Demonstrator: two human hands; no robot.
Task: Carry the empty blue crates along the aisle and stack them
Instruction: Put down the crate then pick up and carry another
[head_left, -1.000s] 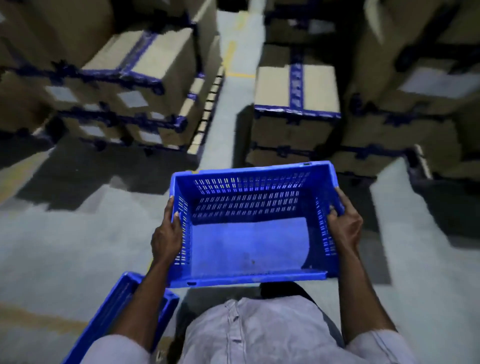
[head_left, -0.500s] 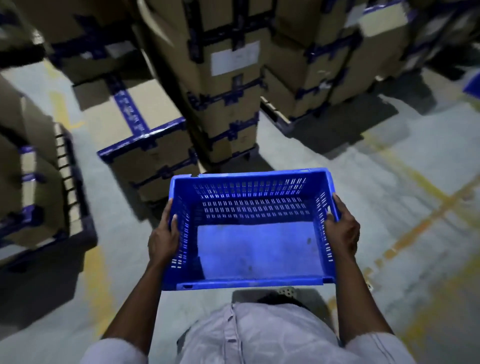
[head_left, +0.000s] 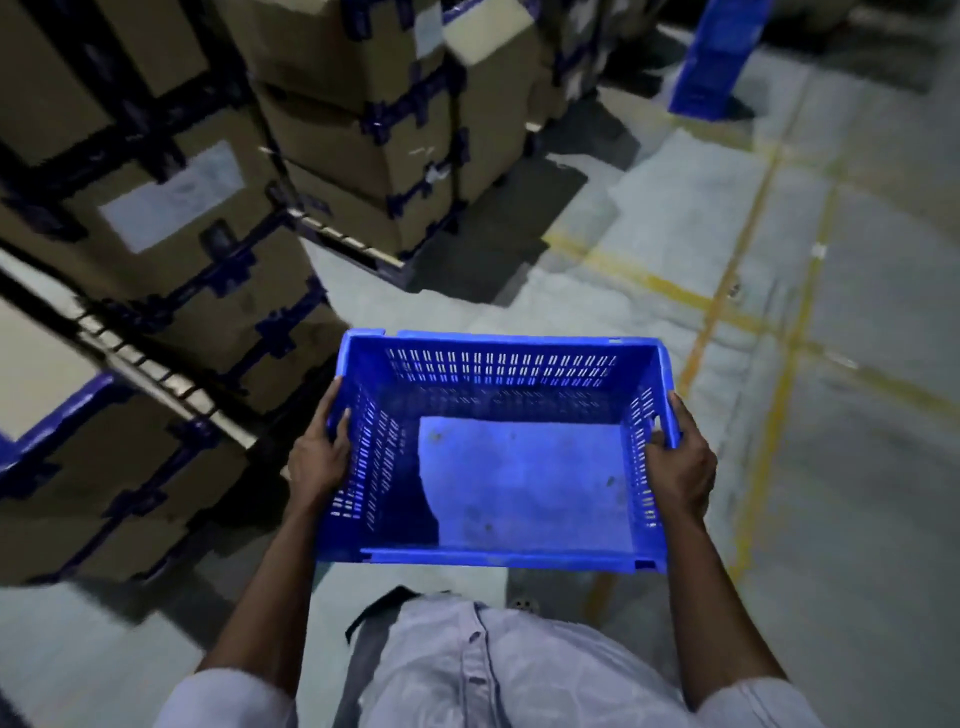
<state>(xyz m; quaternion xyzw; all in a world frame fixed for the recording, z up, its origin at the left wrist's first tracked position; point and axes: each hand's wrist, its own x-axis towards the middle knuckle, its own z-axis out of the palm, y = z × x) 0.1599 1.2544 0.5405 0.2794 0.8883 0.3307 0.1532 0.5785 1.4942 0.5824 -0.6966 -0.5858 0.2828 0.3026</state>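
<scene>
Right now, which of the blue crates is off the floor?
The near blue crate, empty, gripped at its short sides by the left hand and right hand. The far blue stack stands on the floor.

Left-hand grip and right-hand grip: most fingers out of sight behind the side walls of the blue slotted plastic crate. Tall blue plastic stack far right: top cut by the frame edge, blurred, can't count the pieces. Brown cardboard boxes with blue straps cut off left and top; white label too blurred to read. Small pale object on the floor below the crate's near rim: can't tell what. Pale shirt cut off at the bottom.
</scene>
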